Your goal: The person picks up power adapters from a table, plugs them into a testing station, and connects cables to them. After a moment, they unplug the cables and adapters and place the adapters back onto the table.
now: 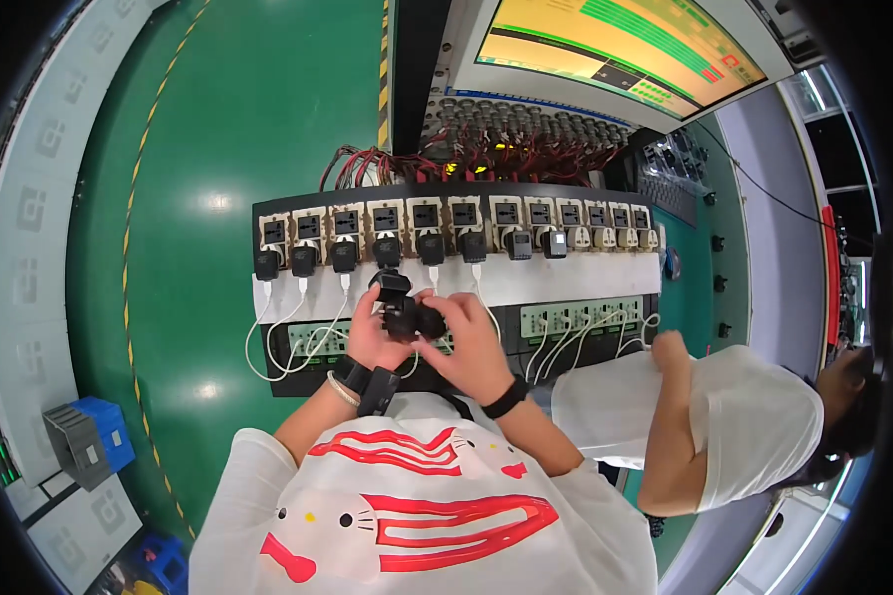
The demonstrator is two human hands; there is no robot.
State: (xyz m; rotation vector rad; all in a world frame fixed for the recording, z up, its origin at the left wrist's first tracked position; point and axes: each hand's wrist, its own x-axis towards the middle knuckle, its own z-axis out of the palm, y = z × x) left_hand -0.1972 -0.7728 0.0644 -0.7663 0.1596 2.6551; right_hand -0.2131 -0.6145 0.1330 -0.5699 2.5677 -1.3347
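My left hand (369,335) and my right hand (472,339) are raised together in front of a test rack, both closed around a cluster of black plug adapters (404,307). One adapter sticks up above my left fingers. Just beyond the hands runs a black panel with a row of wall sockets (446,220); several black adapters are plugged in on the left, with white cables (268,342) hanging down. Sockets at the right end stand bare. Both wrists carry dark bands.
A second person in a white shirt (734,416) stands close on my right, arm bent toward the rack. A monitor (615,50) hangs above red wiring (397,159). A lower white socket strip (575,319) has cables. A blue bin (109,431) sits on the green floor, left.
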